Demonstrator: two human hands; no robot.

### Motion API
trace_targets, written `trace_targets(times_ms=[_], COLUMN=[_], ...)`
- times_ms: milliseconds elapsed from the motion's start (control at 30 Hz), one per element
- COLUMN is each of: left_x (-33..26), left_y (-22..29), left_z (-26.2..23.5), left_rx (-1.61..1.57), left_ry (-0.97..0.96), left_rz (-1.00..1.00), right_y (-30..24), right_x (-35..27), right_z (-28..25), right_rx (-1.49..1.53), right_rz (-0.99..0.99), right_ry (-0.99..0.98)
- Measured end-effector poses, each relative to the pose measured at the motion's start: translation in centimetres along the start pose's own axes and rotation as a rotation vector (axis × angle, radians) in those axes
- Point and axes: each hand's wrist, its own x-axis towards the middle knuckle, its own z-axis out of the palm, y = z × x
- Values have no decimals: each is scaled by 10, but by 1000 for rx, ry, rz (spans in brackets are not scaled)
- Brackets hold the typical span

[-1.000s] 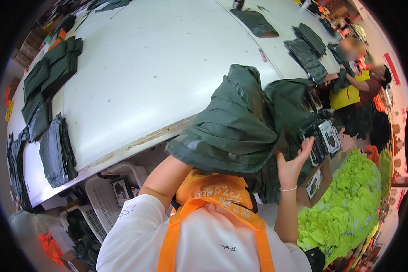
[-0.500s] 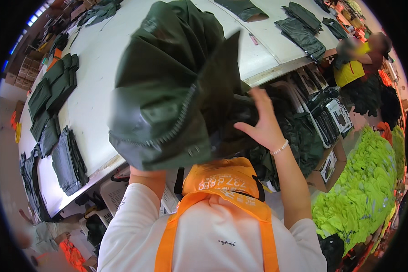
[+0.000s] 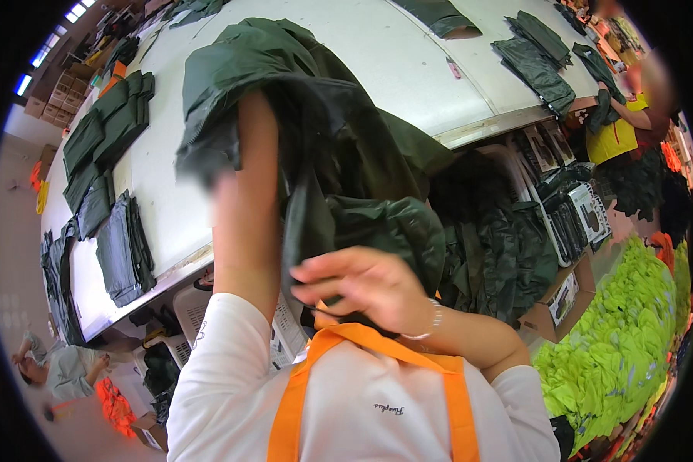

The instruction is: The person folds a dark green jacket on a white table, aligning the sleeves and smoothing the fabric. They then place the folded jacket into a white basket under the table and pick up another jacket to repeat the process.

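A dark green, glossy rain jacket (image 3: 362,146) hangs bunched in front of me, partly over the white table. My left forearm (image 3: 246,231) reaches up underneath its upper folds, and the cloth hides that hand's fingers. Low at the front, in front of my chest, my right hand (image 3: 366,289) is closed with bent fingers on the jacket's hanging edge; motion blurs it somewhat. A rounded fold of the jacket bulges just above the right hand.
Folded dark green garments lie on the white table (image 3: 173,185) at left and far right. Below its edge stand white baskets and a cardboard box (image 3: 566,296). Bright yellow-green garments (image 3: 608,346) are heaped at right. A person in yellow (image 3: 616,138) handles dark cloth; another person (image 3: 65,366) is at lower left.
The jacket has turned and swung, baring my left forearm. My right hand has come down and left from beside the jacket, its spread fingers now closed on the edge.
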Motion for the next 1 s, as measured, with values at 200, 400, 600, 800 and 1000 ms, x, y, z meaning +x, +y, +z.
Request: trace_targets(times_ms=[200, 400, 600, 800, 1000], left_x=[-5, -30, -75, -186, -160], left_y=[-11, -23, -5, 49, 65], left_z=[-3, -23, -37, 8, 52], left_rx=[79, 173, 379, 380, 261], left_ry=[-27, -115, -606, -1281, 1], left_rz=[-33, -109, -190, -153, 709], right_y=[-116, -39, -95, -211, -189], right_x=[18, 71, 9, -50, -48], right_z=[-58, -116, -158, -101, -16], right_rx=[-1322, -1248, -1546, -1450, -1617], right_rz=[-510, -179, -481, -1103, -1007], right_ry=[511, 36, 778, 1062, 969])
